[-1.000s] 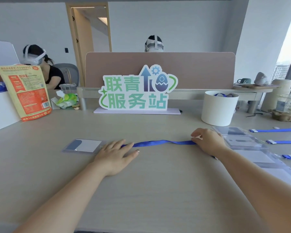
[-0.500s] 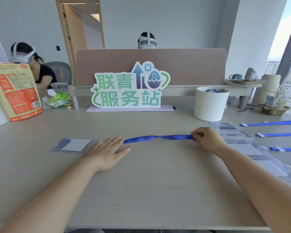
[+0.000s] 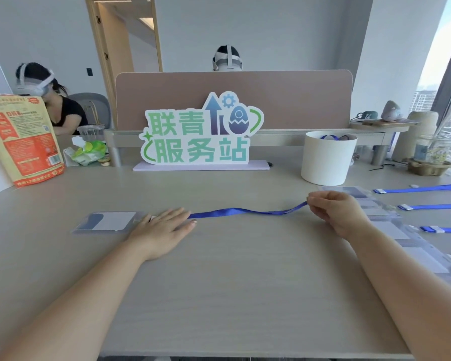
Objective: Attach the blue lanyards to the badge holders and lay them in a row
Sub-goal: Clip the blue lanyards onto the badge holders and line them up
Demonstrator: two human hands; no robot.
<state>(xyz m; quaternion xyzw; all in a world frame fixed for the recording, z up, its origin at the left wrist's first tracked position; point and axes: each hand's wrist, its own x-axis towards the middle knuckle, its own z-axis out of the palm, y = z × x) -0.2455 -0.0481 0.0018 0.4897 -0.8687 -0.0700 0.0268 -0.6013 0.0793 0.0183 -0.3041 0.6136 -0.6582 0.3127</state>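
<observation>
A clear badge holder with a white and blue card lies flat on the table at the left. My left hand rests palm down, fingers spread, over its right end where the blue lanyard begins. The strap runs rightward across the table to my right hand, which pinches its far end and lifts it slightly off the surface. Several more badge holders with blue lanyards lie in a row at the right.
A white round tub holding more lanyards stands behind my right hand. A green and blue sign stands at the back centre before a brown divider. An orange pouch leans at the left. Two people in headsets sit beyond.
My right hand has raised the lanyard's end a little off the table, so the strap now sags in a shallow wave. My left hand has stayed pressed down.
</observation>
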